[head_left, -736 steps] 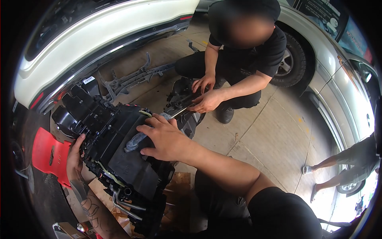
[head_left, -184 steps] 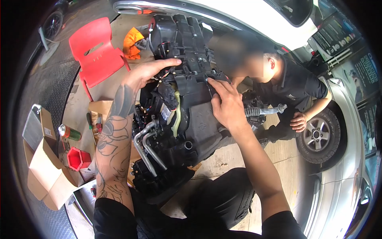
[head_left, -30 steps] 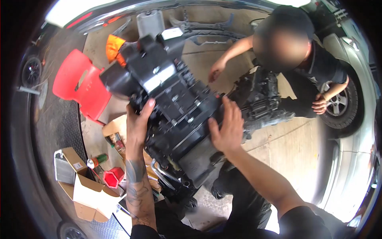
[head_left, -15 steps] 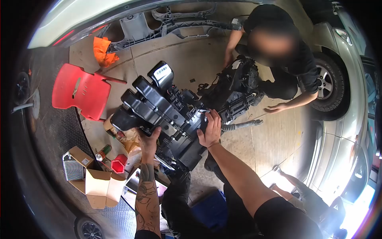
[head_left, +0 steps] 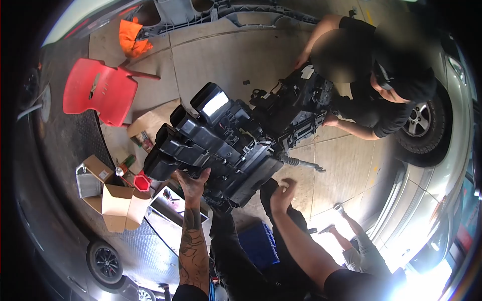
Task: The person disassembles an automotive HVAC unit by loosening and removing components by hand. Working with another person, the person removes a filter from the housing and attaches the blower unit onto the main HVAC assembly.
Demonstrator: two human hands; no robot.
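Observation:
A large black plastic housing [head_left: 221,150] with several duct openings at its upper left stands tilted before me. My left hand [head_left: 193,184] grips its lower left edge, thumb up. My right hand [head_left: 283,194] is off the housing, to its lower right, with fingers curled; whether anything small is in them is hidden. Beyond the housing lies a second black assembly [head_left: 296,100] with a grey ribbed hose [head_left: 301,162] beside it. A crouching co-worker [head_left: 381,85] has both hands at that assembly.
Around stand a red chair [head_left: 100,90], an orange cloth [head_left: 133,39], an open cardboard box [head_left: 120,205], a red hexagonal cup [head_left: 142,181], a can [head_left: 125,164] and a blue crate [head_left: 258,243]. A grey frame [head_left: 241,17] lies at the top, a car wheel [head_left: 422,123] at right.
My right hand has come off the housing and moved down and right, its fingers now curled. My left hand keeps its hold. The co-worker has leaned right, one hand now at the second assembly.

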